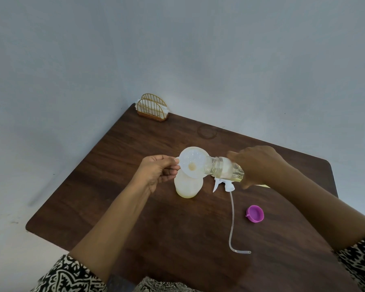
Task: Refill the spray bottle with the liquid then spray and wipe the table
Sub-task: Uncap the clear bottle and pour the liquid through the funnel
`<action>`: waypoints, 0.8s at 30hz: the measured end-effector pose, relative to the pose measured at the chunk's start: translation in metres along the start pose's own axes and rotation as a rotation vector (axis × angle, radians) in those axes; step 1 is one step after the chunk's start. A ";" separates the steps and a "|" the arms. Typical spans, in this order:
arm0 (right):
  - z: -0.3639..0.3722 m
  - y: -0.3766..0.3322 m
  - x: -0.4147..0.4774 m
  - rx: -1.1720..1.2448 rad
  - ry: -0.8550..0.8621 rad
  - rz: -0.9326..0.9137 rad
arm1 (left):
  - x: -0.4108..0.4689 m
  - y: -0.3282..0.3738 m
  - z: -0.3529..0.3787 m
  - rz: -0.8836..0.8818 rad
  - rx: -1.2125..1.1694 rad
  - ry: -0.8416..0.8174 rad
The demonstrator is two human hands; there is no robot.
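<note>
Head view, from near to far: on the dark table [114,186] lie one purple cap [255,213] and one sprayer head [223,185], its long tube [232,218] running back toward the person. Just beyond stands one spray bottle [189,187], upright and open, with one funnel [193,162] sitting in its neck. The left hand [156,172] pinches the funnel's rim from the left side. The right hand [259,165] is wrapped around one refill bottle [221,167]; its long axis lies almost level, and its mouth points left at the funnel's right edge. Both hands are about equally near the funnel. At the far corner stands one napkin holder [153,108].
</note>
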State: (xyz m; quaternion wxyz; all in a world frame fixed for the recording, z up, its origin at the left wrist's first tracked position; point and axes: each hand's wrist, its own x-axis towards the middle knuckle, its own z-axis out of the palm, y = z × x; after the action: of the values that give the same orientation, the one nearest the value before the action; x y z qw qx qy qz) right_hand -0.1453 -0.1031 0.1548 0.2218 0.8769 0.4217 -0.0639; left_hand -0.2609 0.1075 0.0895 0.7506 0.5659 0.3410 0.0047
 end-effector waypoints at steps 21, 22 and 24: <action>-0.003 -0.001 0.000 -0.004 -0.015 -0.008 | 0.000 -0.001 -0.001 0.005 0.009 0.001; -0.003 -0.001 0.000 -0.004 -0.015 -0.011 | 0.000 -0.001 -0.001 0.004 0.010 0.001; -0.002 0.000 0.000 -0.007 -0.017 -0.013 | 0.000 0.000 -0.002 0.002 0.013 0.002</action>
State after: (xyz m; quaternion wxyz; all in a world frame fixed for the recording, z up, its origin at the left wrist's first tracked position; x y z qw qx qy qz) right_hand -0.1456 -0.1015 0.1568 0.2280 0.8727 0.4259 -0.0716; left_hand -0.2617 0.1087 0.0889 0.7467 0.5711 0.3411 0.0040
